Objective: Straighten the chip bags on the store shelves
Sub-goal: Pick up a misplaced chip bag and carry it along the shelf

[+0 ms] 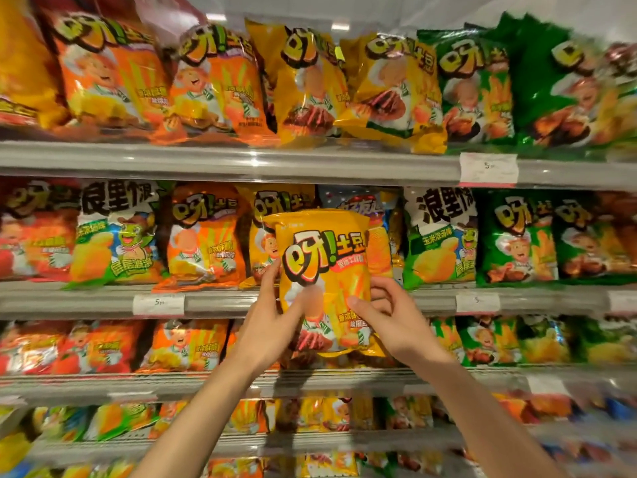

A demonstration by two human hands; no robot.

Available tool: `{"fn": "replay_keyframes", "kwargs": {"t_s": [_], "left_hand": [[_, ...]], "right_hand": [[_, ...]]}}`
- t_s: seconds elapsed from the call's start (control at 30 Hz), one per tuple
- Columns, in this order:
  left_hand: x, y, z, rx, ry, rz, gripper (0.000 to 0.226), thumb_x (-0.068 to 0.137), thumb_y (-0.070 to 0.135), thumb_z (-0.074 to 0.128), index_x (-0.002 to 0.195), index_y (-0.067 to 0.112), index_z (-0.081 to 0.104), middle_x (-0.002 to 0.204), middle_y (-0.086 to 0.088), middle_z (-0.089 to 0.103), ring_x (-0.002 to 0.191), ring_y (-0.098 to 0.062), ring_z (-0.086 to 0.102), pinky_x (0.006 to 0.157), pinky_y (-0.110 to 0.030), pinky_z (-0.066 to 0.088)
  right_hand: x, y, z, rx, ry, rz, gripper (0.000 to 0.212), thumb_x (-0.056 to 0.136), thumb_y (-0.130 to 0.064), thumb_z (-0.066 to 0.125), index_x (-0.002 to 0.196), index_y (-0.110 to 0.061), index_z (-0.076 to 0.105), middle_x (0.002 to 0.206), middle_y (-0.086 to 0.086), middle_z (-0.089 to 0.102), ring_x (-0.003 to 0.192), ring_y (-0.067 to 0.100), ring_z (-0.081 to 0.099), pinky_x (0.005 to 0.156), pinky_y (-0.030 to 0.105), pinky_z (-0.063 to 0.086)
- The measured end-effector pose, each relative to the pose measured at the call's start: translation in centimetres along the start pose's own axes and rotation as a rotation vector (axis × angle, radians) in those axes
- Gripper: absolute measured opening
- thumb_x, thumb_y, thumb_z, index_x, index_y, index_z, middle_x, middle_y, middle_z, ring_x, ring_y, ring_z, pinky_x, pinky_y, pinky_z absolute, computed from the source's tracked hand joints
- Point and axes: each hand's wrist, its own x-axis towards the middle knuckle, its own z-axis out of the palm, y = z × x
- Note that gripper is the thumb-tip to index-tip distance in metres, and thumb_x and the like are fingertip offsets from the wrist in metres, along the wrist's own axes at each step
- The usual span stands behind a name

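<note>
Yellow bag: the yellow chip bag (324, 270) is held upright in front of the second shelf (86, 300), between both hands, clear of the row behind.
Left hand: the left hand (272, 319) grips the bag's lower left edge, thumb across the front, fingers behind.
Right hand: the right hand (389, 315) clasps the lower right edge, thumb on the front, fingers curled round the side.
Writing: the bag front reads "呀!土豆" in large letters; the smaller print is blurred.
Price tags: a white price tag (158, 304) left of the hands shows a "5"; the rest is unreadable.
Neighbours: orange bags (203, 236) stand to the left, green bags (517, 236) to the right.
</note>
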Motion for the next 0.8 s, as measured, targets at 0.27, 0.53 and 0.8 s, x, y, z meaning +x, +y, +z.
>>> {"fn": "replay_keyframes", "kwargs": {"t_s": [0.27, 0.53, 0.8], "left_hand": [[0.7, 0.7, -1.1, -0.009, 0.127, 0.016, 0.08, 0.086, 0.061, 0.057, 0.153, 0.043, 0.017, 0.142, 0.029, 0.033, 0.128, 0.003, 0.034, 0.099, -0.027, 0.032], [0.9, 0.4, -2.3, 0.02, 0.181, 0.009, 0.077, 0.088, 0.057, 0.057, 0.153, 0.041, 0.018, 0.137, 0.032, 0.035, 0.122, 0.002, 0.036, 0.095, -0.027, 0.033], [1.1, -0.9, -3.7, 0.064, 0.194, -0.006, 0.08, 0.089, 0.061, 0.053, 0.154, 0.041, 0.011, 0.141, 0.032, 0.028, 0.133, -0.009, 0.036, 0.096, -0.03, 0.032]], "right_hand": [[5.0, -1.1, -3.5, -0.291, 0.244, -0.098, 0.054, 0.092, -0.049, 0.065, 0.135, -0.02, 0.05, 0.123, 0.001, 0.06, 0.11, 0.012, 0.06, 0.085, 0.019, 0.049], [11.6, 0.2, -2.6, -0.319, 0.201, 0.071, 0.062, 0.093, -0.047, 0.065, 0.138, -0.008, 0.046, 0.106, 0.001, 0.067, 0.101, 0.022, 0.065, 0.083, 0.032, 0.049], [12.9, -1.9, -2.9, -0.284, 0.281, -0.08, 0.048, 0.089, -0.041, 0.072, 0.123, -0.011, 0.056, 0.094, 0.001, 0.069, 0.089, 0.021, 0.068, 0.085, 0.04, 0.056]]}}
